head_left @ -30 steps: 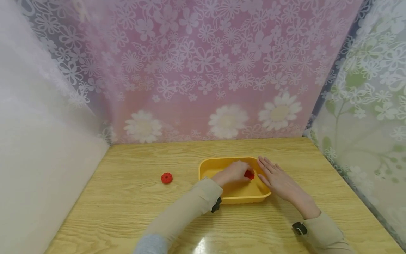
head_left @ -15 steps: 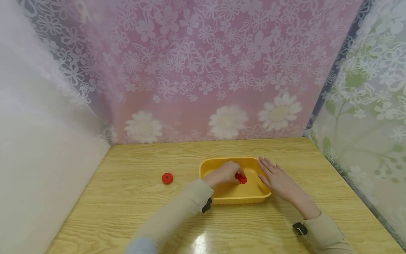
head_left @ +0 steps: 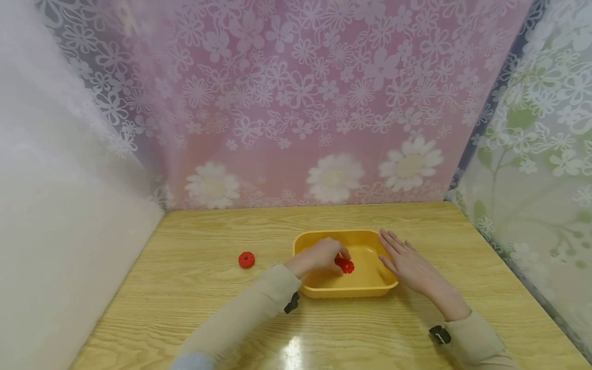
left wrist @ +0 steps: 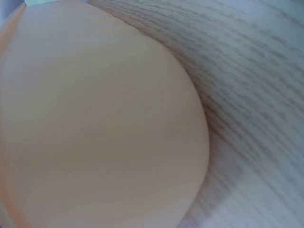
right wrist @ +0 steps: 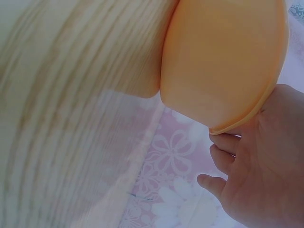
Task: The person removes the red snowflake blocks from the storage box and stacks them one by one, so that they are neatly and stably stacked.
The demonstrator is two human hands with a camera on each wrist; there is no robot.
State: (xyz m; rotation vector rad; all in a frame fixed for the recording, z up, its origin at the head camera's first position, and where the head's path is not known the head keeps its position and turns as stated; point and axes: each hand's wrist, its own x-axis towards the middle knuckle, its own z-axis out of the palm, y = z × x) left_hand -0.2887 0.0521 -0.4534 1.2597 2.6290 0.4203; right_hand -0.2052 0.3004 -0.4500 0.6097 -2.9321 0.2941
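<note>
Inside a yellow plastic tray (head_left: pixel 344 293), my left hand (head_left: pixel 319 255) holds a small red flower-shaped piece (head_left: pixel 346 265) with curled fingers, low over the tray's floor. Part of the piece is hidden by the fingers. My right hand (head_left: pixel 409 264) lies with straight fingers along the tray's right rim. In the right wrist view, that hand (right wrist: pixel 266 161) touches the rim of the tray (right wrist: pixel 218 57) from outside. The left wrist view shows only the tray's outer wall (left wrist: pixel 104 118) and tabletop; the left hand is not seen there.
A second red flower-shaped piece (head_left: pixel 246 259), round with a hole in its middle, lies on the wooden table (head_left: pixel 194 303) left of the tray. A pink floral curtain (head_left: pixel 277 103) hangs behind the table, with pale sheets (head_left: pixel 532 205) at both sides.
My left hand has moved left and slightly nearer within the tray, carrying the red flower-shaped piece along. The right hand has stayed at the tray's right rim.
</note>
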